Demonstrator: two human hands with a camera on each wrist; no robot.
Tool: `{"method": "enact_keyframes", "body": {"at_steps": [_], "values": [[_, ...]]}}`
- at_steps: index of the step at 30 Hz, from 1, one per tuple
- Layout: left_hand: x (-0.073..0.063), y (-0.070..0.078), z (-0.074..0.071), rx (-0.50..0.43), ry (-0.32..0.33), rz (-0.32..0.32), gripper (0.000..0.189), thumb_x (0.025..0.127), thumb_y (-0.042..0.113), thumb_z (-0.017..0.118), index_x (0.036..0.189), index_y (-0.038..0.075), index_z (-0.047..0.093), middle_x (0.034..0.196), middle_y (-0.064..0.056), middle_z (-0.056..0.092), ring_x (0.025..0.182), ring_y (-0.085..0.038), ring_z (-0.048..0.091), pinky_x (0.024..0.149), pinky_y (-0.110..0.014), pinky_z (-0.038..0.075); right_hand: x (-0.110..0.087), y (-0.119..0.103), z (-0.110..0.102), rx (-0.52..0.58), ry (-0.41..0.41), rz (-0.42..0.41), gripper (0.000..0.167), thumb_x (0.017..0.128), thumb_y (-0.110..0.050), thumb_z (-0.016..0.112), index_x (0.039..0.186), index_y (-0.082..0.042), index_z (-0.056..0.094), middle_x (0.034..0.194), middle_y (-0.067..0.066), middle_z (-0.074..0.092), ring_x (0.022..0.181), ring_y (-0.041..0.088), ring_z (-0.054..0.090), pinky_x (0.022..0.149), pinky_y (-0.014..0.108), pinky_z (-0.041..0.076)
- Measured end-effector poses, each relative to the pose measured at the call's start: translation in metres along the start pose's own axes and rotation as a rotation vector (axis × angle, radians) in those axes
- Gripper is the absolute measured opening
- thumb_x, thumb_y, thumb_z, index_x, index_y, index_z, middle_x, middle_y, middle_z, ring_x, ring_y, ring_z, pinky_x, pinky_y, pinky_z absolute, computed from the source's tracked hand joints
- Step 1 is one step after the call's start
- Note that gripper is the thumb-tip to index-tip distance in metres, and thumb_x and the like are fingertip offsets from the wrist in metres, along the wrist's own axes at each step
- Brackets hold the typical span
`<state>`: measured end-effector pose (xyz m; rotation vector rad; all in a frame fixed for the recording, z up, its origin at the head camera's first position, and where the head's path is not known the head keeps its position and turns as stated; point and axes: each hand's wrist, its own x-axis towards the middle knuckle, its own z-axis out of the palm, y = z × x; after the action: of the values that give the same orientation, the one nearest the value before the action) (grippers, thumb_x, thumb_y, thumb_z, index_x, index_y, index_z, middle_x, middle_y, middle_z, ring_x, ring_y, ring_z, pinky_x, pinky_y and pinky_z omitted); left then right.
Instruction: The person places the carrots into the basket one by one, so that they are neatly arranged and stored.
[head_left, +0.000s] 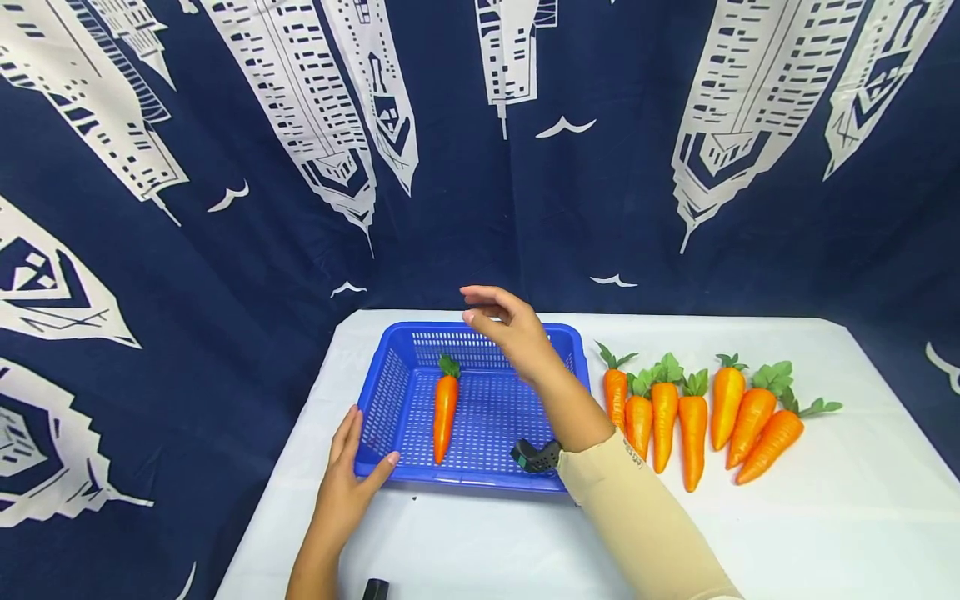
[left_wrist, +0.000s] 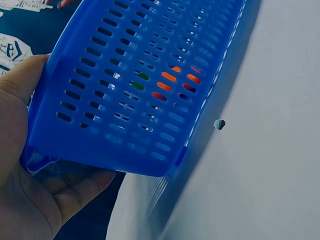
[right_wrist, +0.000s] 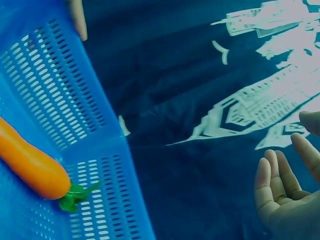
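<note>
A blue plastic basket (head_left: 480, 477) with slotted walls stands on the white-covered table, one orange carrot (head_left: 446, 417) with a green top lying inside toward its left. At the basket's front left corner, my left hand (head_left: 345, 483) holds the rim, thumb at the front and fingers along the left side. My right hand (head_left: 517, 333) is raised over the far side of the basket, fingers loosely bent and nothing between them. In the right wrist view that hand (right_wrist: 292, 195) appears apart from the basket, and the carrot (right_wrist: 35, 165) shows inside.
Several carrots (head_left: 693, 437) with leafy tops lie in a row right of the basket, partly behind my right sleeve (head_left: 637, 517). A dark blue cloth (head_left: 525, 225) with white building prints hangs behind the table. A small dark speck (left_wrist: 219, 124) lies on the white cover.
</note>
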<state>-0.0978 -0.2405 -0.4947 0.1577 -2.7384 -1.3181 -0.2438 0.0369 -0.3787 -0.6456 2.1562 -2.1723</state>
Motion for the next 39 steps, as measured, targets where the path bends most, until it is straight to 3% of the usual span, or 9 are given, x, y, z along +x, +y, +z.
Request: {"method": "enact_keyframes", "body": {"at_steps": [10,17,24,30,39], "values": [[0.002,0.000,0.001,0.001,-0.005,-0.008,0.094,0.092,0.050,0.070,0.164,0.022,0.016,0.172,0.003,0.009,0.158,-0.036,0.013,0.121,-0.069,0.017,-0.029,-0.023,-0.025,0.022,0.064,-0.046,0.041,0.097,-0.016,0.067,0.137,-0.007,0.060,0.132,0.006,0.063,0.116,0.018,0.061,0.098,0.019,0.053],[0.002,-0.001,0.001,-0.006,-0.006,-0.009,0.092,0.093,0.041,0.072,0.163,0.019,0.017,0.171,0.004,0.009,0.158,-0.035,0.012,0.122,-0.068,0.016,-0.051,-0.022,-0.050,0.036,0.153,-0.055,0.040,0.098,-0.009,0.065,0.137,-0.002,0.058,0.127,-0.003,0.064,0.113,0.014,0.061,0.097,0.018,0.052],[0.002,0.001,-0.001,0.008,-0.004,-0.004,0.091,0.093,0.043,0.071,0.163,0.020,0.017,0.172,0.003,0.009,0.158,-0.038,0.014,0.120,-0.070,0.017,-0.070,-0.008,-0.076,-0.083,0.276,0.014,0.044,0.098,-0.021,0.067,0.139,-0.007,0.058,0.127,-0.005,0.063,0.113,0.011,0.060,0.095,0.013,0.050],[0.003,0.003,-0.001,0.005,-0.006,-0.005,0.093,0.092,0.050,0.070,0.163,0.019,0.018,0.172,0.000,0.010,0.157,-0.039,0.013,0.120,-0.071,0.017,-0.086,0.003,-0.096,-0.114,0.349,0.085,0.046,0.099,-0.026,0.067,0.141,-0.009,0.057,0.128,-0.006,0.063,0.114,0.008,0.060,0.094,0.011,0.050],[0.001,0.003,0.000,0.000,-0.002,-0.007,0.091,0.093,0.040,0.072,0.163,0.016,0.020,0.171,0.000,0.011,0.158,-0.037,0.014,0.120,-0.070,0.017,-0.113,0.017,-0.126,-0.242,0.432,0.195,0.050,0.098,-0.034,0.067,0.143,-0.016,0.056,0.122,-0.015,0.062,0.108,0.001,0.062,0.090,0.006,0.048]]}}
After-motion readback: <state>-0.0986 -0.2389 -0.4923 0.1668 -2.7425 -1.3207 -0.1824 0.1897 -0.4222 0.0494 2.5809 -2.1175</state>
